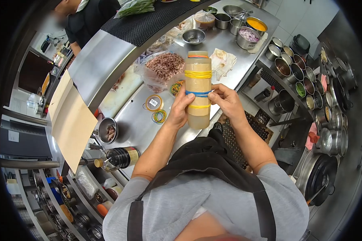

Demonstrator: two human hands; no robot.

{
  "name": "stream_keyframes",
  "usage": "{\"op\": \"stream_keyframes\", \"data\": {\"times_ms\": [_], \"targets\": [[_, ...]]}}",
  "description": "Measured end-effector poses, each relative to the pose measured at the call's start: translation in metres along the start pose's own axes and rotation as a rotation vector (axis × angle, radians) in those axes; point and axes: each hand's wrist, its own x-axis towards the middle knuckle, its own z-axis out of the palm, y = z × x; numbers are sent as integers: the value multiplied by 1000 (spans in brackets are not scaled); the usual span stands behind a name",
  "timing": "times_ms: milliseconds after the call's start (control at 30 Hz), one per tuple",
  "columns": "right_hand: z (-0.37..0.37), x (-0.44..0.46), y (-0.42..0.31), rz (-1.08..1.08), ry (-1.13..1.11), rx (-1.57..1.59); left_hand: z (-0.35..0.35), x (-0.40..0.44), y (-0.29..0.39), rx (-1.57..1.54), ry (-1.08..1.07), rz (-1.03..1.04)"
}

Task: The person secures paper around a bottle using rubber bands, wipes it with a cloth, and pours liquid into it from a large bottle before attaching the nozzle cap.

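Both hands hold an upright translucent cylinder (198,121) wrapped in tan paper, with yellow, blue and orange rubber bands around it. My left hand (179,108) grips its left side, thumb beside the blue bands. On the right side, my right hand (227,103) pinches at the blue bands. Behind the cylinder lies a plastic bag of diced meat (165,67). Loose coloured rubber bands (159,116) and a tape roll (153,103) lie on the steel counter to the left. A white cloth (223,62) is right of the cylinder's top.
Metal bowls (193,37) and pots, one with chopped onion (248,35), stand at the back. At the left are a bowl with scraps (107,130), a dark bottle (120,158) and hanging brown paper (70,116). Another person (90,22) stands across the counter.
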Motion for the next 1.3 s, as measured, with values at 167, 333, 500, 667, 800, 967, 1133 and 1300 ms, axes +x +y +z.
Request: {"op": "stream_keyframes", "data": {"times_ms": [167,333,500,667,800,967,1133,1300], "targets": [[-13,10,29,-16,83,84,19,-4,-4,177,-65,96],[2,8,15,-129,81,286,23,-1,-6,1050,183,284],[5,6,14,-9,140,463,17,-3,-19,1042,145,399],[5,-3,27,11,84,403,6,-5,-38,639,182,298],[7,-9,25,59,-5,398,-2,-1,-28,675,246,287],[17,-19,29,170,-27,381,-3,-3,-28,465,181,219],[11,-20,52,115,-23,242,-8,-6,-43,502,241,225],[9,-30,50,56,86,321,-1,-12,-42,713,156,270]]}}
